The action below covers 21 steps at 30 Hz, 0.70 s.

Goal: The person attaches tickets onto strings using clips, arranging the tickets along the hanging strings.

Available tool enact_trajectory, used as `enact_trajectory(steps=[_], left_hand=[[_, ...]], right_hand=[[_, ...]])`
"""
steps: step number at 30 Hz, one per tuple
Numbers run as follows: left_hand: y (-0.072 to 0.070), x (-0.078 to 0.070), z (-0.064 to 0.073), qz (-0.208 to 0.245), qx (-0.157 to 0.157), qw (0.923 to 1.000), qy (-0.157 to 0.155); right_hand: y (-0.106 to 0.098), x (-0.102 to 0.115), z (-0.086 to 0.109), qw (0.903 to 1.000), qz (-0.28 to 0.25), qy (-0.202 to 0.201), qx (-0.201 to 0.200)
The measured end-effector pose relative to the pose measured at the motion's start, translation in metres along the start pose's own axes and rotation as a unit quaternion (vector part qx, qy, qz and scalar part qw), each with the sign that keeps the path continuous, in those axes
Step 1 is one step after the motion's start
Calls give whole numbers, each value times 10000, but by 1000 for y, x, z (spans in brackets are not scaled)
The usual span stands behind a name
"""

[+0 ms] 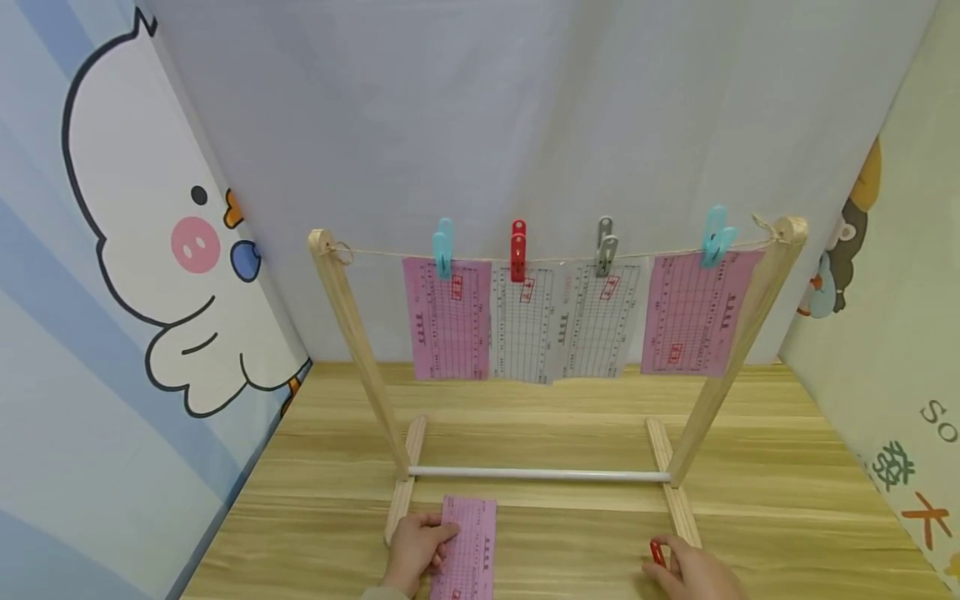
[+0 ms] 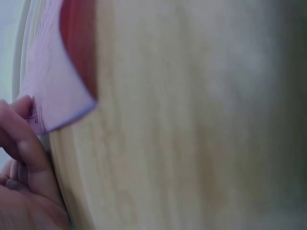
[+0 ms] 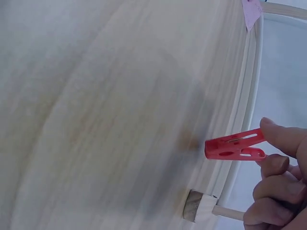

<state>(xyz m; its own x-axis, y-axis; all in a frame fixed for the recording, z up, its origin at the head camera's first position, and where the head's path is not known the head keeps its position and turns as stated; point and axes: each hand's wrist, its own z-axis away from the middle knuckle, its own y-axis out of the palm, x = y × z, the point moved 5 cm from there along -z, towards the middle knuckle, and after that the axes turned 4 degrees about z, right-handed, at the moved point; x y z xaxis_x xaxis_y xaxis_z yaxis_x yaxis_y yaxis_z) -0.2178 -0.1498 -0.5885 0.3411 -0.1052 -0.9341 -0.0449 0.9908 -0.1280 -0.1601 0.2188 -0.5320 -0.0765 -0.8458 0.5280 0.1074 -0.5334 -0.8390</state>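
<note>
My left hand (image 1: 417, 550) pinches the left edge of a pink printed slip (image 1: 471, 546) just in front of the wooden rack. In the left wrist view, thumb and finger grip that slip (image 2: 57, 81), and its near edge curls up from the wood. Over by the rack's right foot, my right hand (image 1: 693, 571) holds a red clothespin (image 1: 657, 552). The right wrist view shows this clothespin (image 3: 235, 145) pinched by its handle ends between thumb and forefinger, its tip pointing away from the hand.
A string (image 1: 390, 252) spans the wooden rack (image 1: 352, 333). Clipped along it hang a pink slip (image 1: 450, 333) at left, two white slips (image 1: 522, 333), and another pink slip (image 1: 693, 317) at right, under blue, red and grey clothespins. A white rod (image 1: 540, 474) joins the feet.
</note>
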Motion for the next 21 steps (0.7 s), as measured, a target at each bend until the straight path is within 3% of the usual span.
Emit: enact_trajectory(steps=[8,13,21], left_hand=[[0,-4,5,307,184,9989,298],[-5,-9,7,437,126,9980,430],[-15,-27,10,242,6,9967,777]], right_hand=[[-9,13,2,9992,127,-167,-336],[-16,23,4,9980,-65,-343,-524],[-28,40,7,9921,-202,-831,-915]])
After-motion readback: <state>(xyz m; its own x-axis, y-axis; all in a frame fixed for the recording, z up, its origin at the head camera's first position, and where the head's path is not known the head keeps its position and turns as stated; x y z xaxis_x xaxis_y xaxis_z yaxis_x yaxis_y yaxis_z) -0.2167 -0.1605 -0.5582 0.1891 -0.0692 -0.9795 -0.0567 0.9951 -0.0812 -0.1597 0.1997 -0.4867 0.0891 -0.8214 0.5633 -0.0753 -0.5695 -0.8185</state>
